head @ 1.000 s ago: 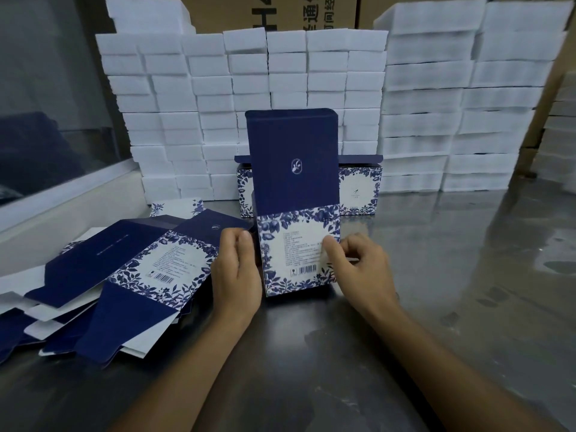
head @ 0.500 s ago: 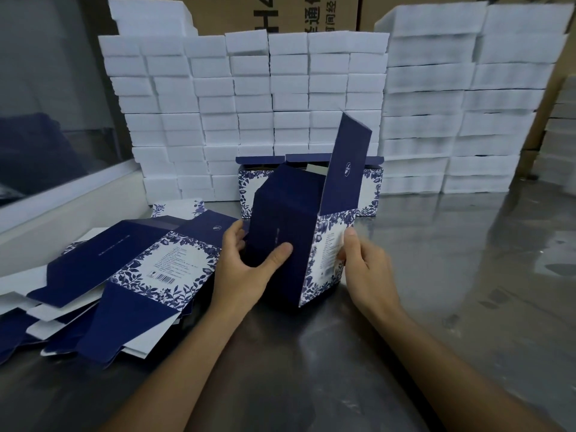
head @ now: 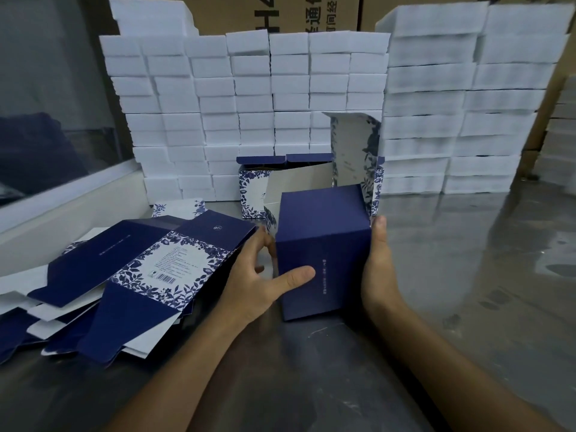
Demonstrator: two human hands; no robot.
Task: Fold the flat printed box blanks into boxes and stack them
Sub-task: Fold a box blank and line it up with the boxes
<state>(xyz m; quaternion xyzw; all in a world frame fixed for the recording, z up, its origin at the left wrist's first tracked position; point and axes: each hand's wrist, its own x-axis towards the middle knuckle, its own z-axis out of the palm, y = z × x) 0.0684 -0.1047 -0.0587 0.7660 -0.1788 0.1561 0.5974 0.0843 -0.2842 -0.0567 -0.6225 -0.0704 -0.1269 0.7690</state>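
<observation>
1. Half-formed box (head: 324, 251): navy carton standing on the steel table (head: 467, 275), opened into a square tube, with a line of small pale print down its near face.
2. Upright flap (head: 355, 151): pale panel with blue floral edging rising from the far right of the box top; the top is open.
3. Left hand (head: 258, 279): grasps the box at its left side, thumb lying across the near navy face, fingers round the left edge.
4. Right hand (head: 378, 266): pressed flat against the right side of the box, fingers straight and pointing up, fingertips at the upper right corner; nothing is clasped.
5. Flat blanks (head: 149, 275): loose, overlapping pile on the table to the left of the box, the top one showing navy panels, a floral band and a barcode label.
6. Finished boxes (head: 252, 191): floral-sided cartons with navy tops, standing behind the half-formed box.
7. White foam blocks (head: 249, 98): stacked in columns along the back of the table.
8. Brown cartons (head: 311, 14): behind the foam.
</observation>
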